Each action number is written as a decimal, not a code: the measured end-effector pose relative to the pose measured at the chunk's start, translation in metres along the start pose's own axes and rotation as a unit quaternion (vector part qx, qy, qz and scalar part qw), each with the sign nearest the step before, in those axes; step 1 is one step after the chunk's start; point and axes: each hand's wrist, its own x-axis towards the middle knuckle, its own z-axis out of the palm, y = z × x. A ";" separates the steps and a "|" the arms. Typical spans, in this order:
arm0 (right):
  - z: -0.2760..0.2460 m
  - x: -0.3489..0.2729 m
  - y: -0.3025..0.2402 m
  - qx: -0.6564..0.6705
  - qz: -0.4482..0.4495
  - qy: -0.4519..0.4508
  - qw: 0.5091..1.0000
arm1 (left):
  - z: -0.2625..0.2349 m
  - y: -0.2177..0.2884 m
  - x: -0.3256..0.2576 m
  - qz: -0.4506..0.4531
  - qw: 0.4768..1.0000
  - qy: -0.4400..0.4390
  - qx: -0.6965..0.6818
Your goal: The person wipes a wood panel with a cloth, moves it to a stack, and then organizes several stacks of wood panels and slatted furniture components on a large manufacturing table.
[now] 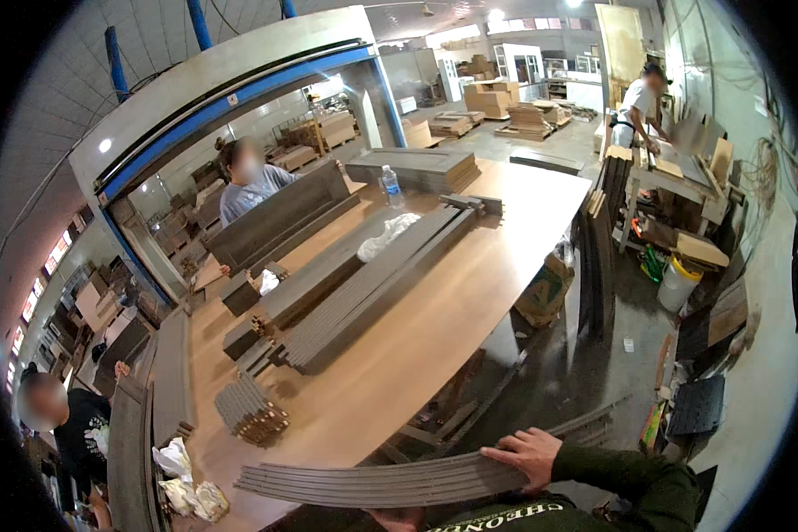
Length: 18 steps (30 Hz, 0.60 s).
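Observation:
A bundle of long grey-brown moulding strips [381, 480] lies across in front of me, its left end over the near edge of the table [470, 341]. My right hand [528, 457] is closed round the bundle toward its right side, fingers over the top. Below the strips, only a small part of my left hand [395, 518] shows at the lower edge of the view; its fingers are hidden. Close by on the table sits a short stack of grey strips [250, 412]. Beyond it run long stacked strips [377, 288].
Across the table a person [248, 182] holds a grey panel [279, 217]. Another person [80, 426] is at the left by upright panels [131, 452]. A water bottle [390, 184] and crumpled white wrapping [386, 238] stand among the stacks. A third person [638, 106] works at a far-right bench.

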 end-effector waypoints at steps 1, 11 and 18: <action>-0.008 0.004 0.016 -0.017 -0.013 0.005 1.000 | 0.005 -0.009 0.008 -0.003 1.000 0.002 0.005; -0.101 0.042 0.165 -0.099 -0.122 0.001 0.988 | 0.076 -0.109 0.091 0.033 0.999 0.026 0.002; -0.143 0.098 0.287 -0.093 -0.170 -0.012 0.981 | 0.108 -0.172 0.188 0.045 0.997 0.057 -0.017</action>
